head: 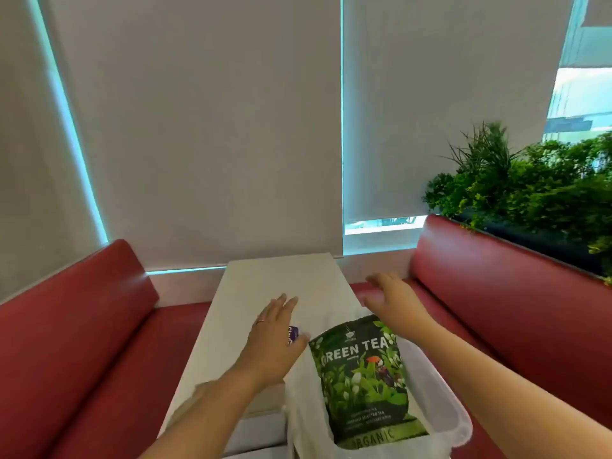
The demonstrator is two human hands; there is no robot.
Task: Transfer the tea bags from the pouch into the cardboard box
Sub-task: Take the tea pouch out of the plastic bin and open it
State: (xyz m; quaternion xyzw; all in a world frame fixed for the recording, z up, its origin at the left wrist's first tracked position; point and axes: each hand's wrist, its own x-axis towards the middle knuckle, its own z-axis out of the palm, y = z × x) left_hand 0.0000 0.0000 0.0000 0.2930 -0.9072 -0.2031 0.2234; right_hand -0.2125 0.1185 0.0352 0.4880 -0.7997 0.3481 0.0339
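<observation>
— Where is the pouch (361, 376)?

— In a clear plastic tub (453, 422) at the near right of the white worktop (281, 283). It lies printed face up. Its long axis runs from near to far and leans a little leftward, with the "GREEN TEA" end away from the person and the "ORGANIC" end nearest.

— And the left hand (275, 339)?

— The arm reaches forward from the lower left. The hand is palm down with its fingers straight and close together, pointing away and slightly right. It grips nothing. It sits just left of the tub's far corner, over a small purple item (293, 334) with white lettering. Most of that item is hidden, so I cannot tell what it is or whether the hand touches it. There is a ring (260, 322) on one finger.

— The right hand (394, 303)?

— That arm comes in from the lower right, across the tub. The hand is past the pouch's far end, over the worktop's right edge, with its fingers loosely spread and holding nothing.

— What surrounds them?

— There are red padded benches (66, 326) on both sides, pale roller blinds (205, 127) behind, and green plants (530, 187) at the right.
</observation>
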